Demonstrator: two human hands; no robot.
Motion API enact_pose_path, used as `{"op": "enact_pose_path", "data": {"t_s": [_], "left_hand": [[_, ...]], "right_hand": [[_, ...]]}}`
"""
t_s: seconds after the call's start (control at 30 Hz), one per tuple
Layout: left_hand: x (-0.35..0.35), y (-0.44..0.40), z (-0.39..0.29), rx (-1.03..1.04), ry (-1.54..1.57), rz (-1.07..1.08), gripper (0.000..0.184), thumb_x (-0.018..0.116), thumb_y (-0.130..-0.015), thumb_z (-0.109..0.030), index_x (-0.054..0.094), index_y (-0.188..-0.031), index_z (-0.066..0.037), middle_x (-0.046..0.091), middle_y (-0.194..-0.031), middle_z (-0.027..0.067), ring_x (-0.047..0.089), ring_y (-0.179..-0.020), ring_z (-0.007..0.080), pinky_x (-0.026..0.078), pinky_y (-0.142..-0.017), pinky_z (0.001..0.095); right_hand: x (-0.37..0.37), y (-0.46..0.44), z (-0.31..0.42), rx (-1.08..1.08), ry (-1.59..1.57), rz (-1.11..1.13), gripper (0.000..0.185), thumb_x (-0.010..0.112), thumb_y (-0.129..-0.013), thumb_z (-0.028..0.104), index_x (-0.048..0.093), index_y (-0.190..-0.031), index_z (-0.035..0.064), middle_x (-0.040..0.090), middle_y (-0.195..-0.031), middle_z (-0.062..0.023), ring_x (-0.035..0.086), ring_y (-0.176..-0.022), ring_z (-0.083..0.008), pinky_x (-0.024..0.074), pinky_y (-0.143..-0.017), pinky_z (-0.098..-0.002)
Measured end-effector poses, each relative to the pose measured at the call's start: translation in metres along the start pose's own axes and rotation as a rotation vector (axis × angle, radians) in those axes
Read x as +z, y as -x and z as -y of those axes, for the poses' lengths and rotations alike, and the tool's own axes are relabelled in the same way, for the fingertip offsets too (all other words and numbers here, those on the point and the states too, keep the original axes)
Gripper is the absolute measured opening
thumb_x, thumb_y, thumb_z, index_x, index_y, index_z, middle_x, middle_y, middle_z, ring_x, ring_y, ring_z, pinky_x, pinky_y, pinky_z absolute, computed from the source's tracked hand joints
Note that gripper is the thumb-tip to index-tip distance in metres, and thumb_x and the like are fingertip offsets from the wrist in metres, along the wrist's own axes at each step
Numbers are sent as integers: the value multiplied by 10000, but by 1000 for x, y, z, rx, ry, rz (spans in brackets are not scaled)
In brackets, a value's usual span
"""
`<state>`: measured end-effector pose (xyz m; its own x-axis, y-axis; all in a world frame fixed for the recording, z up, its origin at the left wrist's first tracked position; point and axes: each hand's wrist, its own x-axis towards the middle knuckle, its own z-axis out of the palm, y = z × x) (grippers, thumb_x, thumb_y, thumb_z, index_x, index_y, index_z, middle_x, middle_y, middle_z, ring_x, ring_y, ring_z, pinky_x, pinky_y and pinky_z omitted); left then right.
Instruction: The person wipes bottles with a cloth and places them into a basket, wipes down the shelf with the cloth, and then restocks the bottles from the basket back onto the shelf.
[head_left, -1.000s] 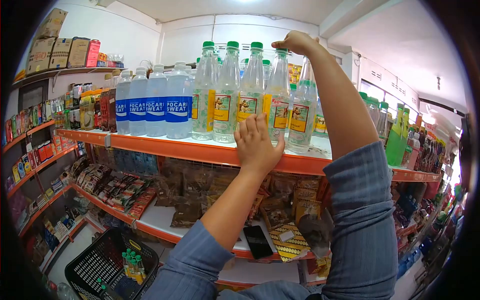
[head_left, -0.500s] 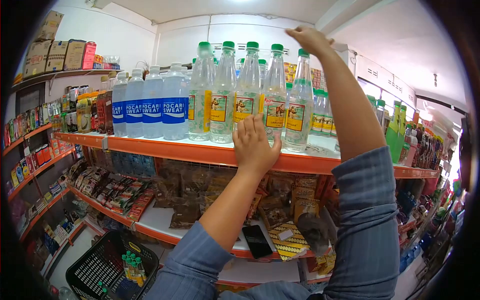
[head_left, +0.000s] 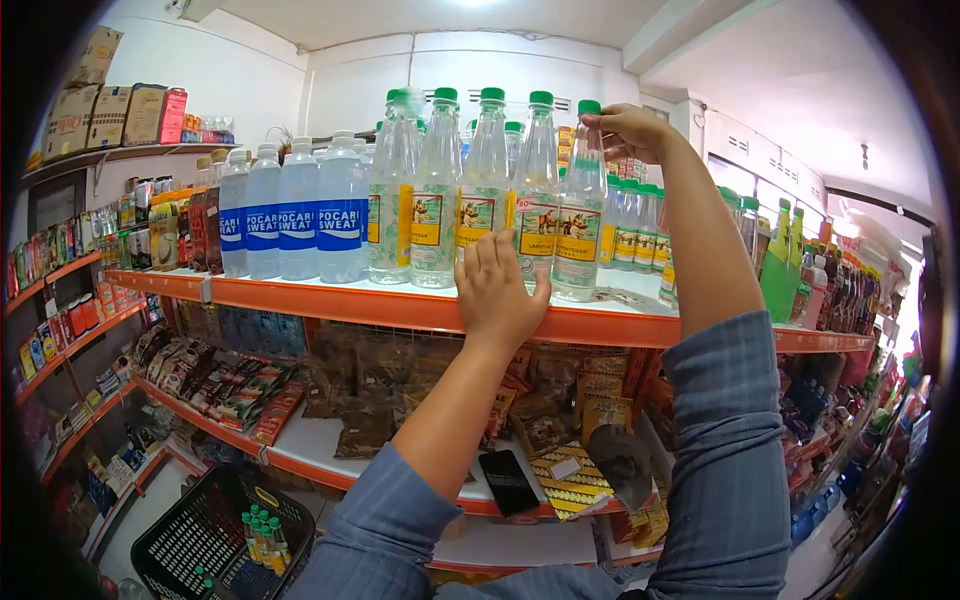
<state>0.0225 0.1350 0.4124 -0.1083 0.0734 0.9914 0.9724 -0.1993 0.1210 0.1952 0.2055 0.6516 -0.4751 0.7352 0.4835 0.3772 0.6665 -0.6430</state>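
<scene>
Clear bottles with green caps and yellow-and-green labels stand upright in a front row on the shelf [head_left: 400, 305]. At the right end of that row, my right hand [head_left: 632, 135] reaches up and its thumb and fingers close round the green cap of a clear bottle [head_left: 580, 235]. My left hand [head_left: 500, 295] is open, fingers up and slightly apart, lying in front of the lower part of the neighbouring bottles [head_left: 484, 215] at the shelf's orange edge. Whether its palm presses on them I cannot tell.
Blue-labelled Pocari Sweat bottles [head_left: 341, 200] stand left of the row, and green bottles [head_left: 780, 265] farther right. Below are packets [head_left: 225, 390], a black phone [head_left: 509, 482] and a yellow patterned packet [head_left: 570, 480]. A black basket [head_left: 185, 535] with small green-capped bottles sits at lower left.
My right hand has come down from above the row onto the cap of the end bottle. My left hand stays at the shelf edge. The view has shifted slightly.
</scene>
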Motion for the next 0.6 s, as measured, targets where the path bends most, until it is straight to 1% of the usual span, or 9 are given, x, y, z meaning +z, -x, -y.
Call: {"op": "enact_pose_path", "data": {"t_s": [0.07,0.2,0.27,0.3,0.37,0.4,0.47,0.6], "left_hand": [[1,1,1,0,-18,-2,539,590,-741,-325,436,-1162,-25,462,-1069,114,434,-1026,272,347,-873,420],[0,1,0,-2,-2,-3,548,593,-733,-323,435,-1165,-25,460,-1072,110,432,-1028,272,344,-879,418],[0,1,0,-8,6,2,549,595,-727,-318,436,-1164,-26,460,-1079,108,429,-1031,272,342,-885,417],[0,0,0,-7,3,0,549,595,-727,-318,436,-1164,-26,460,-1079,108,429,-1031,272,342,-885,417],[-1,1,0,-11,1,5,550,593,-728,-316,435,-1168,-27,459,-1092,110,427,-1040,271,340,-889,417],[0,1,-1,-11,0,4,550,593,-728,-316,435,-1168,-27,459,-1092,110,427,-1040,271,340,-889,417],[0,1,0,-40,3,50,578,596,-733,-326,410,-1209,-56,451,-1128,111,405,-1086,278,327,-912,423],[1,1,1,-45,21,61,587,598,-728,-325,406,-1213,-54,450,-1126,110,403,-1088,278,326,-913,425]], "right_hand": [[4,2,0,-25,-129,21,308,592,-874,286,559,-1062,45,634,-958,-71,612,-869,-139,530,-668,-277],[3,-2,-4,-29,-158,39,304,563,-893,265,539,-1094,38,635,-998,-73,618,-893,-148,521,-715,-309],[2,-1,-4,-32,-167,55,290,536,-908,236,523,-1126,45,635,-1007,-70,619,-905,-161,509,-775,-328],[2,1,-5,-35,-168,55,290,536,-908,236,523,-1126,45,635,-1007,-70,619,-905,-161,509,-775,-328],[2,3,-6,-57,-195,94,306,504,-922,208,478,-1178,43,611,-1045,-66,603,-948,-152,502,-842,-335],[0,2,-10,-59,-195,94,306,504,-922,208,478,-1178,43,611,-1045,-66,603,-948,-152,502,-842,-335],[-1,-3,-17,-90,-297,129,309,481,-932,191,467,-1203,44,603,-1067,-64,596,-968,-155,492,-871,-340],[2,-3,-20,-104,-319,105,313,472,-935,170,458,-1217,36,596,-1089,-65,590,-984,-157,494,-873,-344]]}}
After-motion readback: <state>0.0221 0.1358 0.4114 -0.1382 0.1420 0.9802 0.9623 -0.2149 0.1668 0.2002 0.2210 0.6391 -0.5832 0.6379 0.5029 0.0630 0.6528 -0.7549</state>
